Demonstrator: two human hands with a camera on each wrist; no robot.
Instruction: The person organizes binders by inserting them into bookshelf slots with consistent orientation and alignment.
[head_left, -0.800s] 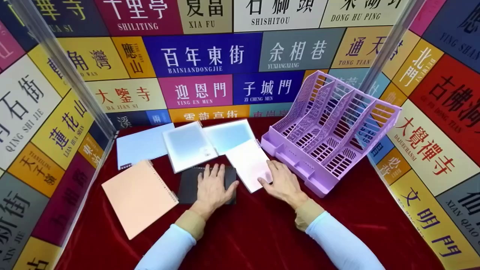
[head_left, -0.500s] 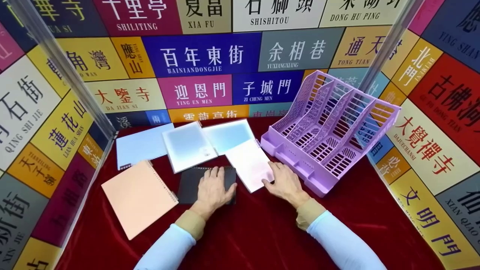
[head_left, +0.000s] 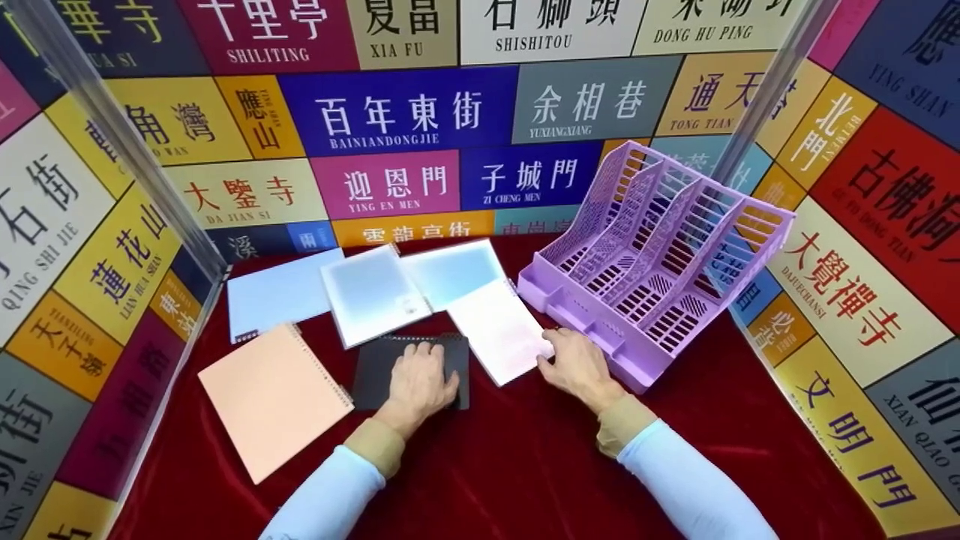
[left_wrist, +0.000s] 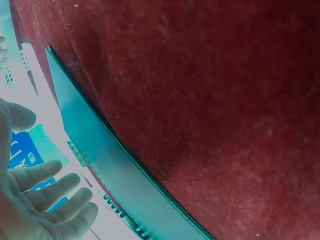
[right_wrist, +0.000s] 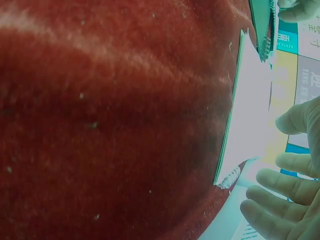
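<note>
My left hand (head_left: 420, 382) hovers over a small black spiral notebook (head_left: 369, 379), overlapping its middle in the head view. In the left wrist view the fingers (left_wrist: 70, 200) are loosely bent and a gap separates them from the notebook. At the right edge of a pale pink-white spiral notebook (head_left: 495, 330) is my right hand (head_left: 581, 367), fingertips overlapping that edge. The right wrist view has its relaxed fingers (right_wrist: 275, 195) raised apart from the white cover (right_wrist: 245, 110). Neither hand holds anything.
A purple file rack (head_left: 652, 270) with several slots stands behind the right hand. A peach spiral notebook (head_left: 277, 401) lies at left. Behind are a blue notebook (head_left: 285, 292), a blue-white notebook (head_left: 375, 292) and another blue one (head_left: 457, 270). Red velvet cloth (head_left: 495, 465) covers the table.
The left fingers have bent from lying straight over the black notebook. My right hand has drawn slightly right and toward me, with less overlap on the pale notebook. The notebooks keep their places.
</note>
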